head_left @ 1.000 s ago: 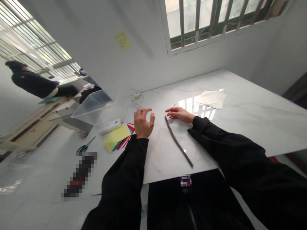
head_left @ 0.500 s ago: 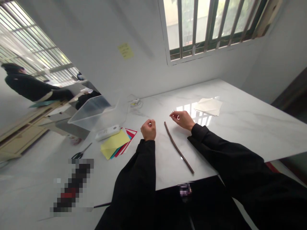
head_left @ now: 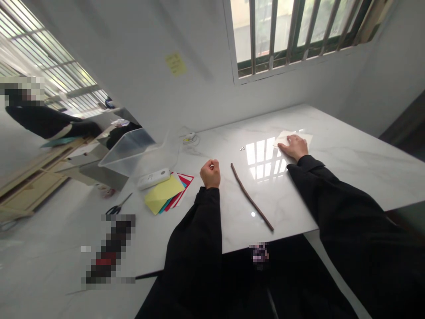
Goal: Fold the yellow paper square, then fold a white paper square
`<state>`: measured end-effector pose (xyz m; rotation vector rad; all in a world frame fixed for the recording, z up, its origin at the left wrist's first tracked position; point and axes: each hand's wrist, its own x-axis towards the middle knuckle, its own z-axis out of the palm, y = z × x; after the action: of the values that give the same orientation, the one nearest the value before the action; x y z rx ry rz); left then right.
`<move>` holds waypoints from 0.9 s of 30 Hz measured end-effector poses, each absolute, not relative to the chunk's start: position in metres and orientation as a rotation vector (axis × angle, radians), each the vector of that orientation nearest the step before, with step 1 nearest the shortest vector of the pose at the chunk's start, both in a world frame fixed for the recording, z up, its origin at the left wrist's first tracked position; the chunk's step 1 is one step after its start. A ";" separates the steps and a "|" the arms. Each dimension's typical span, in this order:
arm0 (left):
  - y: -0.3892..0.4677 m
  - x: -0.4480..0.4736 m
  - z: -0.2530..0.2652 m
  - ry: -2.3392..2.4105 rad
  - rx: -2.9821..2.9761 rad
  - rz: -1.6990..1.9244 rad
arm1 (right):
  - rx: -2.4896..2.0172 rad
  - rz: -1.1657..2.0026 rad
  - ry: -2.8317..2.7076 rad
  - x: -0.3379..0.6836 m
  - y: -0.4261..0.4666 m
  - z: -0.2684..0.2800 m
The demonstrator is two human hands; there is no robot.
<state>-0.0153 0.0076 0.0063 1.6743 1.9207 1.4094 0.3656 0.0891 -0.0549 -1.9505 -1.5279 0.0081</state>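
My left hand (head_left: 210, 173) is curled into a fist above the white table, and whatever it may hold is hidden. To its right a thin, slightly bent brown stick (head_left: 249, 195) lies on the tabletop. My right hand (head_left: 295, 147) rests on a small stack of cream paper (head_left: 283, 135) at the right, its thumb and fingers apart and touching the sheets. A few tiny shiny bits (head_left: 242, 149) lie between the two hands, too small to name.
Coloured papers (head_left: 164, 193), a white power strip (head_left: 154, 179) and a clear plastic bin (head_left: 129, 150) stand to the left. Scissors (head_left: 118, 206) lie nearer, above a blurred-out dark object (head_left: 111, 250). A cable (head_left: 190, 138) sits by the wall. Another person (head_left: 40, 117) sits at far left.
My right hand has moved right and away from me, from beside the tiny bits onto the cream paper, and its pinched fingers have opened. My left fist stays closed by the stick.
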 end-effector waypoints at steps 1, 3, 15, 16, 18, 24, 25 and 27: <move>0.008 -0.015 0.006 1.920 1.669 1.413 | -1.970 0.023 -1.542 0.368 0.089 -0.056; 0.010 -0.015 0.004 1.926 1.656 1.405 | -1.982 0.041 -1.546 0.371 0.089 -0.057; 0.014 -0.017 -0.002 1.862 1.604 1.515 | -2.001 0.104 -1.275 0.369 0.083 -0.041; 0.014 -0.017 -0.002 1.853 1.602 1.524 | -2.014 0.104 -1.250 0.369 0.082 -0.039; 0.015 -0.017 -0.002 1.844 1.598 1.536 | -2.025 0.082 -1.194 0.368 0.079 -0.033; 0.015 -0.016 -0.003 1.819 1.583 1.538 | -1.649 -0.157 -1.187 0.342 0.062 0.008; 0.016 -0.016 -0.003 1.809 1.580 1.538 | -1.528 -0.160 -1.212 0.333 0.060 0.016; 0.016 -0.016 -0.004 1.782 1.571 1.548 | -1.313 -0.087 -1.179 0.316 0.058 0.028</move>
<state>-0.0163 0.0158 -0.0040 1.5709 1.7822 1.5483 0.3161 0.0584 0.0281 -1.3133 -1.1791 -0.0871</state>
